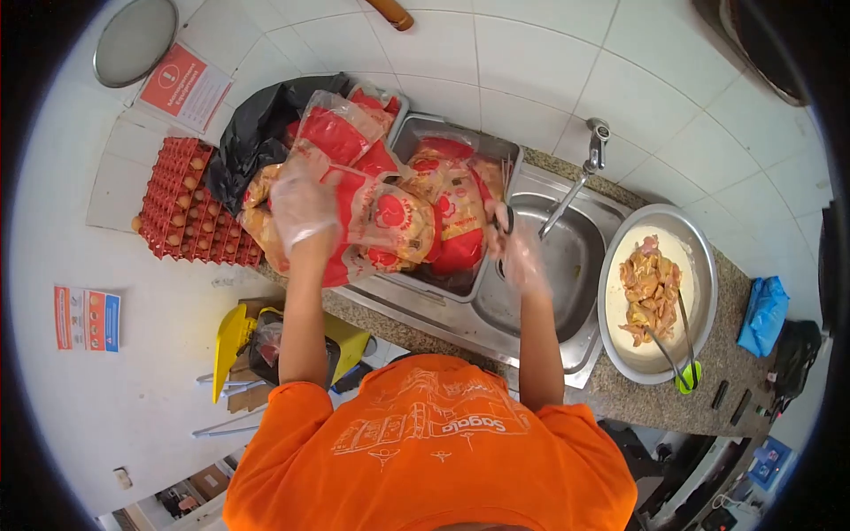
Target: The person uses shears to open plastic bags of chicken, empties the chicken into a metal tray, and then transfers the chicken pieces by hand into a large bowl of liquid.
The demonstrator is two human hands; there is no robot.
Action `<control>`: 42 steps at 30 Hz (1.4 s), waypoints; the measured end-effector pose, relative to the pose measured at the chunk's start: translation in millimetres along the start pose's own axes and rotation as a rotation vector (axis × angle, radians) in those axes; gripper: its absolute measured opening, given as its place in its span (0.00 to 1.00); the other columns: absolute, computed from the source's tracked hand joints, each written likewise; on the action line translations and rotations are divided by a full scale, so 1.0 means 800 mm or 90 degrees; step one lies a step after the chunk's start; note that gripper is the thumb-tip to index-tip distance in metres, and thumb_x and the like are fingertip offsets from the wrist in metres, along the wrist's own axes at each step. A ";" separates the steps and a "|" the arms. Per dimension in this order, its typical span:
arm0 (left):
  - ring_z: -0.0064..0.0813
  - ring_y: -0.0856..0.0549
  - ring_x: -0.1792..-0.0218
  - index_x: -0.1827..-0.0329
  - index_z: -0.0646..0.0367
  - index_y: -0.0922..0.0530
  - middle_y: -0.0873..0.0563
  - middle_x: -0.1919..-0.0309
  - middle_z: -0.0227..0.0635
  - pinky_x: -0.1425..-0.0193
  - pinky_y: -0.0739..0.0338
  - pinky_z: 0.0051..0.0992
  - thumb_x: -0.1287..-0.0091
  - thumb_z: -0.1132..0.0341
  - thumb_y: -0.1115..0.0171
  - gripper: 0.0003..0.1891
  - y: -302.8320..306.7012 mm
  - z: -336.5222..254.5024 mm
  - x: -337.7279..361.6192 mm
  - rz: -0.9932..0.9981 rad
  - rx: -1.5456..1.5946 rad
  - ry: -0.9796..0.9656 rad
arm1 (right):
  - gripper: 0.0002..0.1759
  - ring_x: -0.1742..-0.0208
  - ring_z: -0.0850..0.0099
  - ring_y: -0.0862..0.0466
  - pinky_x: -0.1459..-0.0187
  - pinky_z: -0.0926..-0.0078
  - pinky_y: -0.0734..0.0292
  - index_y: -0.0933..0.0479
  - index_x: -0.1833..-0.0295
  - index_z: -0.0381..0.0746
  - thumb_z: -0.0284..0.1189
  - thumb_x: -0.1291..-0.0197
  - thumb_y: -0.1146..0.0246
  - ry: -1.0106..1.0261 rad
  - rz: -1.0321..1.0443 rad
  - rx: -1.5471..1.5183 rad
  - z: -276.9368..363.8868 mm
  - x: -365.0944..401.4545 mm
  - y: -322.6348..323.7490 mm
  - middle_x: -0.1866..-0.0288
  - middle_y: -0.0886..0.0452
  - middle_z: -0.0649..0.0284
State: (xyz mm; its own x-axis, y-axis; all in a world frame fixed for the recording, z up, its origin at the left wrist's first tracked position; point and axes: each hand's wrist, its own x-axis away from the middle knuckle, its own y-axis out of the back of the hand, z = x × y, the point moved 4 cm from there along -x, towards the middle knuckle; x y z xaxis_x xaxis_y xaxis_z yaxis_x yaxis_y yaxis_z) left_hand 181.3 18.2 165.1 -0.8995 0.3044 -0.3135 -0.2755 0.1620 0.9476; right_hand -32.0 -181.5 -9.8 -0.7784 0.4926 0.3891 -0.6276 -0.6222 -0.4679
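Note:
My left hand (305, 203), in a clear plastic glove, is closed on a clear and red printed plastic bag of raw chicken (390, 212). This bag hangs over the heap of similar bags and the left part of a grey tub (485, 288). My right hand (524, 258), also gloved, is closed around what looks like scissors (508, 219); a black ring handle shows, while the blades are hard to make out. It is over the tub's right edge, beside the sink basin (558, 310). More red-printed bags of chicken (460, 212) lie in the tub.
A black plastic bag (257, 124) and red egg trays (190, 208) stand left. Beyond the tap (595, 146), a metal bowl (611, 310) holds pale batter, raw chicken pieces (653, 288) and tongs (666, 350). A blue packet (763, 316) lies far right; a yellow bin (348, 343) is below.

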 end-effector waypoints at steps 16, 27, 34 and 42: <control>0.43 0.20 0.32 0.34 0.68 0.23 0.20 0.34 0.51 0.31 0.24 0.39 0.43 0.35 0.31 0.46 -0.378 -0.220 -0.041 0.448 -0.029 -0.106 | 0.24 0.75 0.84 0.28 0.74 0.81 0.31 0.19 0.40 0.39 0.46 0.30 0.33 -0.008 -0.048 0.066 -0.059 0.008 0.017 0.72 0.24 0.74; 0.33 0.16 0.56 0.54 0.62 0.19 0.15 0.56 0.40 0.57 0.19 0.36 0.40 0.69 0.34 0.12 -0.514 -0.202 -0.081 0.227 0.487 0.461 | 0.14 0.76 0.87 0.30 0.76 0.85 0.32 0.22 0.42 0.40 0.37 0.24 0.41 -0.023 -0.008 0.043 -0.052 0.008 0.016 0.72 0.28 0.78; 0.28 0.23 0.72 0.62 0.57 0.22 0.20 0.68 0.33 0.75 0.27 0.31 0.38 0.76 0.37 0.05 -0.442 -0.148 -0.115 0.238 0.983 0.539 | 0.19 0.77 0.85 0.29 0.78 0.82 0.34 0.18 0.44 0.42 0.44 0.29 0.34 -0.033 -0.008 0.018 -0.060 -0.006 0.018 0.74 0.26 0.76; 0.25 0.24 0.70 0.53 0.48 0.24 0.23 0.67 0.29 0.66 0.25 0.31 0.20 0.53 0.54 0.12 -0.239 -0.131 -0.121 0.311 0.929 0.365 | 0.25 0.75 0.78 0.30 0.75 0.78 0.35 0.24 0.39 0.42 0.51 0.28 0.41 -0.087 0.133 -0.208 -0.023 0.024 -0.034 0.74 0.30 0.70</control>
State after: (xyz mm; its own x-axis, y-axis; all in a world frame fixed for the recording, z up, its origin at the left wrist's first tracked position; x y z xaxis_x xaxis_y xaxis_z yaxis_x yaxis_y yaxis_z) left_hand 285.5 -140.3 20.5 -0.8922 0.2769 0.3569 0.2905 0.9567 -0.0160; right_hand -30.2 -144.2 -4.6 -0.8948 0.2772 0.3500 -0.4437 -0.4642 -0.7666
